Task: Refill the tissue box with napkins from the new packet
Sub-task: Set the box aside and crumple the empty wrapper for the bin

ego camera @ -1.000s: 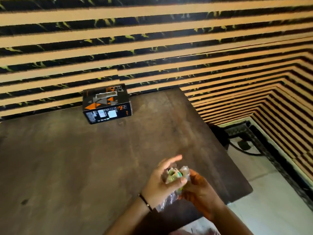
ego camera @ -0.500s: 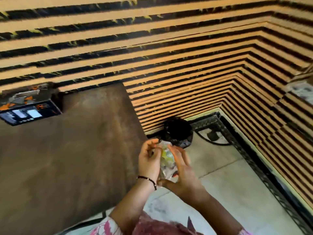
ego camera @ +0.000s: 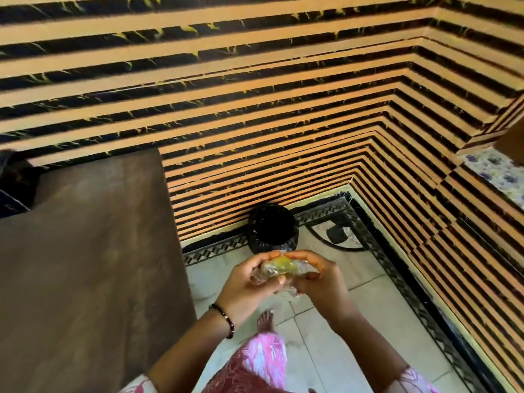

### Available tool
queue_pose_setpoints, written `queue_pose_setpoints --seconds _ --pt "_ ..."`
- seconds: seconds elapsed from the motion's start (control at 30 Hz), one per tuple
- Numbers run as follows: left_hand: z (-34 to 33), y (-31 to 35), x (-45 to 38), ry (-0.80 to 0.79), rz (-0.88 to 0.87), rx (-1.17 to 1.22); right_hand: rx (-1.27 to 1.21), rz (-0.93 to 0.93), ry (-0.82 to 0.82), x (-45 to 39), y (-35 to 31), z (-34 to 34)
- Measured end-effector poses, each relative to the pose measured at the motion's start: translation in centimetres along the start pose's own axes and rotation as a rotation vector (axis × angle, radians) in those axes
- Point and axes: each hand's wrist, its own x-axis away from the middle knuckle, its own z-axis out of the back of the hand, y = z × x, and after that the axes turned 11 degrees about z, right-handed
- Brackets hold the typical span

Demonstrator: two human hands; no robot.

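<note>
A crumpled clear plastic wrapper (ego camera: pixel 279 268) with a yellow patch is bunched between both hands, over the floor to the right of the table. My left hand (ego camera: pixel 249 282) grips its left side and my right hand (ego camera: pixel 320 276) grips its right side, fingertips nearly touching on top. The dark tissue box (ego camera: pixel 12 191) shows only as a sliver at the left edge, on the brown table (ego camera: pixel 85 265). No napkins are visible.
A bin lined with a black bag (ego camera: pixel 272 226) stands on the tiled floor by the striped wall, just beyond my hands. A bare foot (ego camera: pixel 266 320) is below them. A floral-patterned surface (ego camera: pixel 499 174) sits at the right edge.
The view has swung right, so the tissue box has slid almost out at the left. Both hands moved with the wrapper off the table, over the floor near the bin, squeezing it smaller.
</note>
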Motion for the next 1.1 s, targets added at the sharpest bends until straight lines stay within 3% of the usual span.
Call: queue_pose_setpoints --seconds 0.2,0.43,0.6,0.67,0.77,0.87,1.0,1.1 --pt "-0.7 1.6 -8.5 0.192 0.07 0.17 0.053 -0.092 -0.367 -8.8 2.1 3.7" --pt "-0.4 5.0 -19.3 0.176 0.092 0.148 0.121 -0.112 -0.232 -18.6 6.8 5.1" --pt "0.7 2.9 -26.9 0.163 0.309 0.274 0.096 -0.245 -0.225 -25.3 12.2 6.5" --pt "1.6 0.1 -30.4 0.319 0.3 0.124 0.113 -0.308 -0.213 -28.2 16.1 7.1" --pt "2.8 -5.4 -35.6 0.47 0.316 -0.305 0.158 -0.325 -0.197 -32.8 22.5 7.1" --pt "3.3 -11.2 -40.8 0.412 0.345 -0.613 0.287 -0.268 -0.275 -36.9 29.9 5.6" --pt "3.6 -18.6 -48.4 0.297 0.474 -0.815 0.422 -0.239 -0.537 -41.6 41.3 1.6" --pt "3.6 -23.6 -52.5 0.206 0.547 -0.962 0.546 -0.303 -0.611 -43.5 49.0 -1.5"
